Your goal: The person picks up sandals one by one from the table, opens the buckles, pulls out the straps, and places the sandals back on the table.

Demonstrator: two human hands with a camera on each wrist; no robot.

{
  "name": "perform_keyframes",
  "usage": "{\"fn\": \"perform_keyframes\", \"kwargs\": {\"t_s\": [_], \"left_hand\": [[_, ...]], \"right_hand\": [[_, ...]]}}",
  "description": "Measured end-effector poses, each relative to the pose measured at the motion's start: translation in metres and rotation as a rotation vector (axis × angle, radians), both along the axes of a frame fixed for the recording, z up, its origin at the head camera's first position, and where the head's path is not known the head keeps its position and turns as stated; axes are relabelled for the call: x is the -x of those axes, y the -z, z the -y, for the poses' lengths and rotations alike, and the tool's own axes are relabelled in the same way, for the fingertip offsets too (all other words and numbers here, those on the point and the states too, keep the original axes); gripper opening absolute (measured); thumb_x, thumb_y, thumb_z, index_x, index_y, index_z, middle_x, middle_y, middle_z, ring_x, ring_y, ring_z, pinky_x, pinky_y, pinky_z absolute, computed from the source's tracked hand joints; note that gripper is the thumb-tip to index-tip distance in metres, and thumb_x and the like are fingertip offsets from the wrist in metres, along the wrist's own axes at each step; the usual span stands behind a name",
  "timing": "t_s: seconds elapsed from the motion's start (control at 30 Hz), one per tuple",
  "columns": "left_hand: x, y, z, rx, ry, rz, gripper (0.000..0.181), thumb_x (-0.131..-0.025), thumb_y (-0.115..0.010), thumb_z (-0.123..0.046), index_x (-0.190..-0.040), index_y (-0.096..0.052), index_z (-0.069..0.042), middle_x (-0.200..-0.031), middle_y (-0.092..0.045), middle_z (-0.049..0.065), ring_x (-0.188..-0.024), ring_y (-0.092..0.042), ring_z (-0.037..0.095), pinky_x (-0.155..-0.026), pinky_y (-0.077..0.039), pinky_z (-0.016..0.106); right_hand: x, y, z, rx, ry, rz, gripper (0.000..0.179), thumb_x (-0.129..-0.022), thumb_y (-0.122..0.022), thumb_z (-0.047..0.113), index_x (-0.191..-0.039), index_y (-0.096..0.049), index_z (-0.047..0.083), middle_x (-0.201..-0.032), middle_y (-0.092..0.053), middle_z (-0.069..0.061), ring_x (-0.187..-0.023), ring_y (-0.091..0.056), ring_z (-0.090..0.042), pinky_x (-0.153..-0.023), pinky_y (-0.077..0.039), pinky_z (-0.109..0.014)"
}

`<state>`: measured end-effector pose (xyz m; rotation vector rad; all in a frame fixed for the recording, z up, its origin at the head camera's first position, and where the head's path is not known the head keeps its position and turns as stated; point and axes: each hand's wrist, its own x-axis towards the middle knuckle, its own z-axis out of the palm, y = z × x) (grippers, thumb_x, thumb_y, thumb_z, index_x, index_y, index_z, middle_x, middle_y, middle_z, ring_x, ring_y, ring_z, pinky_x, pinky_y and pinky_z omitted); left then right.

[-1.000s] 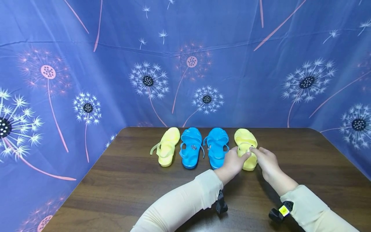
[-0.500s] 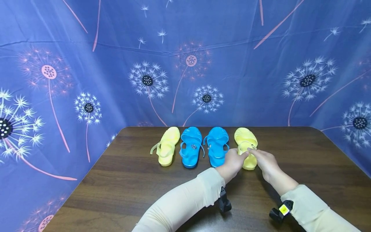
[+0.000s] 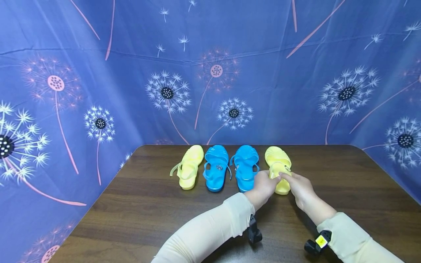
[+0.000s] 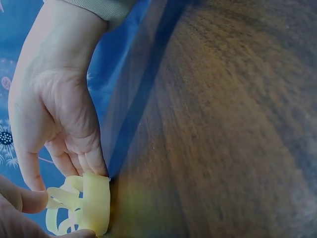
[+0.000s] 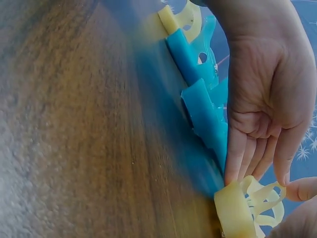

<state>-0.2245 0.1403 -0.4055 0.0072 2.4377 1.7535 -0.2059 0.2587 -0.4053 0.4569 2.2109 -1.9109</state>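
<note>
At the right end of a row of sandals, a yellow sandal [image 3: 277, 155] lies with its toe toward the backdrop. My left hand [image 3: 264, 183] holds its left side, fingers low along the side and thumb at the strap. From the other side my right hand [image 3: 303, 188] holds it the same way. The two thumb tips meet over the strap. In the left wrist view the right hand [image 4: 64, 104] reaches down to the sandal's heel [image 4: 96, 203]; the right wrist view has the left hand [image 5: 262, 84] at it. Some fingertips are hidden behind the sandal.
Two blue sandals [image 3: 215, 179] lie side by side left of the hands, the nearer one partly behind my left hand. Another yellow sandal [image 3: 191, 159] ends the row at left. They lie near the far edge of the brown table [image 3: 138, 219], before a blue dandelion-print cloth [image 3: 279, 91].
Both thumbs have shifted slightly toward the heel of the yellow sandal, the right hand moving a little nearer and left. The sandals stay where they were.
</note>
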Motion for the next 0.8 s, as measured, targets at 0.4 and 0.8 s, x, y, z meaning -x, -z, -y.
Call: {"fn": "perform_keyframes", "kwargs": {"t_s": [0.4,0.8], "left_hand": [[-0.005,0.004,0.007,0.023,0.046,-0.052,0.027,-0.088,-0.071,-0.016,-0.11,-0.07,-0.001,-0.1,-0.073,0.007,-0.086,-0.065,0.009,-0.08,-0.057,0.028],[-0.013,0.002,0.014,0.125,0.104,-0.089,0.033,-0.087,-0.072,-0.016,-0.117,-0.068,-0.004,-0.107,-0.073,0.006,-0.092,-0.066,0.008,-0.083,-0.056,0.024]], "right_hand": [[-0.008,0.0,0.005,0.015,-0.008,-0.005,0.088,-0.098,-0.049,0.045,-0.151,-0.003,-0.007,-0.161,0.0,-0.022,-0.148,0.002,-0.04,-0.119,-0.005,-0.057],[-0.018,0.004,0.011,-0.046,-0.005,-0.044,0.079,-0.1,-0.047,0.037,-0.151,-0.005,-0.007,-0.16,-0.002,-0.025,-0.147,0.001,-0.042,-0.119,-0.005,-0.058]]}}
